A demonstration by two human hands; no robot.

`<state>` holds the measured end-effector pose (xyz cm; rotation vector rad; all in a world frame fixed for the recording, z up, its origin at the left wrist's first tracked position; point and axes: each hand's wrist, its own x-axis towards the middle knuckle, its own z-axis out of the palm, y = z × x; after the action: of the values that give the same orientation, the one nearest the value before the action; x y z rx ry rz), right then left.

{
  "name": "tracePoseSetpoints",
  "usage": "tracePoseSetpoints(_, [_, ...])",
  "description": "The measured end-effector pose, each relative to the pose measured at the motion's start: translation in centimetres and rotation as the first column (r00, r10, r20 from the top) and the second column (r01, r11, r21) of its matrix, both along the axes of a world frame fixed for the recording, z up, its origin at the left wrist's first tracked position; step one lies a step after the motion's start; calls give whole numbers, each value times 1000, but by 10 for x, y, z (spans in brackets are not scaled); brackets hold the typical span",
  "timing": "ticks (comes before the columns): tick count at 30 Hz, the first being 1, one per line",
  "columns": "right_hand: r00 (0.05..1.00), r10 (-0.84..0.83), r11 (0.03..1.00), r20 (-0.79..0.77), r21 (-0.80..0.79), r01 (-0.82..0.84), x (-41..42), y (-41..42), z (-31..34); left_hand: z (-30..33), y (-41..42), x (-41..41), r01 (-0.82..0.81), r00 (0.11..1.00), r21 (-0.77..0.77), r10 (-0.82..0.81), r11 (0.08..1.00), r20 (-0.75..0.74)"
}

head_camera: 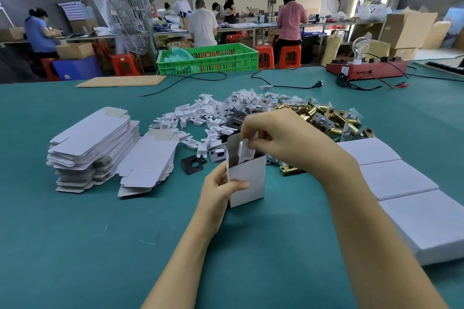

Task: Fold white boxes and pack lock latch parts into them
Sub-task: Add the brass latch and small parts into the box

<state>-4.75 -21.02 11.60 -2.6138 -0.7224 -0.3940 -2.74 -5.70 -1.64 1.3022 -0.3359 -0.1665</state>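
My left hand (221, 187) grips an upright, open-topped white box (247, 178) above the green table. My right hand (278, 138) pinches a white plastic part (244, 152) at the box's open mouth, partly inside it. Behind lie piles of white plastic parts (198, 118), bagged pieces (247, 99) and brass latch bodies (329, 118). Black strike plates (193, 163) lie beside the box. Two stacks of flat white box blanks (95, 145) stand at the left.
A row of closed white boxes (399, 183) runs along the right. A red test board with a bulb (366, 69), cables and a cardboard sheet (121, 81) lie at the back of the table. A green crate (208, 57) and several seated workers are beyond.
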Motion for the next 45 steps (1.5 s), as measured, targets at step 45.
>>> tracePoseSetpoints(45, [944,-321,938,-80,109,329,64,-22,-112,4,11,13,-290,938,-349,192,891,-290])
